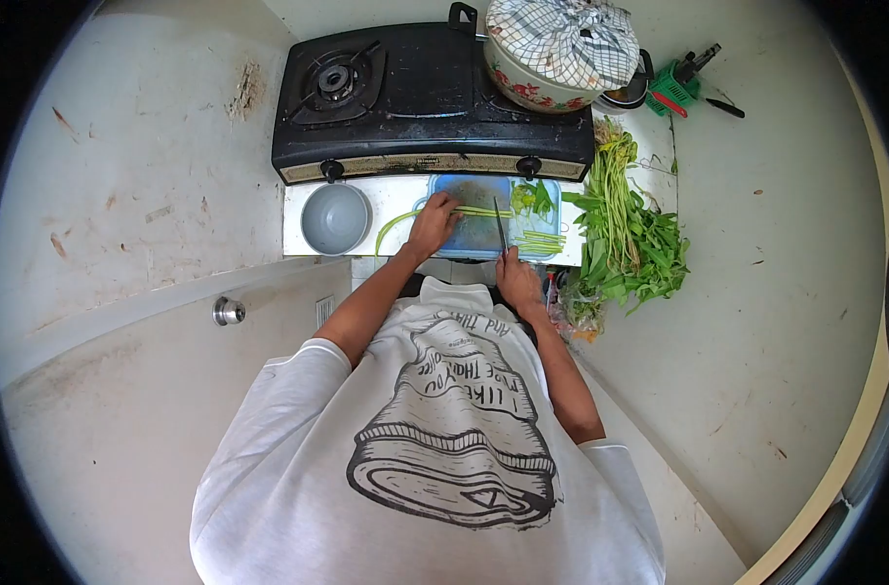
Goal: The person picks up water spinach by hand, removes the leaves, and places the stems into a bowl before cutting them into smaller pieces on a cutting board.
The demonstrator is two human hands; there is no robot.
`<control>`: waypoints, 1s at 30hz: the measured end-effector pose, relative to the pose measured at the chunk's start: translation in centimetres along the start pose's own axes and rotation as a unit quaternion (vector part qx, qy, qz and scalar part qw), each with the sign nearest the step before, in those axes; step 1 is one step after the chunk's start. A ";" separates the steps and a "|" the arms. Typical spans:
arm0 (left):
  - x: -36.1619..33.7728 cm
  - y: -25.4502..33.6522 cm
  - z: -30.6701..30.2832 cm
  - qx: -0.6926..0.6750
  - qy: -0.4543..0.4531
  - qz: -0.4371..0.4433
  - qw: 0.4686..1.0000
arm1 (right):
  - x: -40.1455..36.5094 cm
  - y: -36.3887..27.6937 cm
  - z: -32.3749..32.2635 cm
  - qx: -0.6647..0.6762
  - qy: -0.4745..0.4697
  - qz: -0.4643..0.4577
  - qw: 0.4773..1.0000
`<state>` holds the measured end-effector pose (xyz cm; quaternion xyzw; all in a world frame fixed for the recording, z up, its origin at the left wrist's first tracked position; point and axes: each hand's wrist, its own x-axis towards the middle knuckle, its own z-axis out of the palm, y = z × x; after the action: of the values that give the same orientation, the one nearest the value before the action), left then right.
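My left hand [434, 224] is closed on long green stems [395, 226] that lie across a blue cutting board [472, 244]. In my right hand [518, 278] is a knife [500, 224], its blade pointing away from me over the board, at the right end of the stems. Right of the blade, cut leaves [532, 199] and short cut stem pieces [540, 242] lie in separate groups at the board's right side. A grey bowl [336, 219] stands left of my left hand.
Behind the board stands a black two-burner stove [415, 78] with a cloth-topped pot [542, 73] on its right burner. Leafy greens [634, 244] hang over the counter's right edge. A green basket [674, 88] with utensils is at the back right.
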<state>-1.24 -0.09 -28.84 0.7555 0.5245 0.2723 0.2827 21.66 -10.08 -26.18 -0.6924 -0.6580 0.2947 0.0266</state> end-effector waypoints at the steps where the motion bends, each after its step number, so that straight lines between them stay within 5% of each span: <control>1: -0.1 -0.2 -0.2 0.003 -0.006 0.001 1.000 | 0.1 0.1 0.1 0.004 0.001 0.000 1.000; 18: 0.7 -1.2 -0.8 -0.021 0.012 0.029 0.999 | 0.1 -0.9 -0.3 0.028 0.019 0.017 0.999; 30: 1.6 -2.7 -2.0 -0.079 -0.066 -0.001 0.995 | 1.1 -7.2 2.5 0.014 0.040 -0.012 0.999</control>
<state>-3.86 2.44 -29.19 0.7464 0.4823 0.2620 0.3764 14.06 -9.02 -25.59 -0.6952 -0.6608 0.2753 0.0659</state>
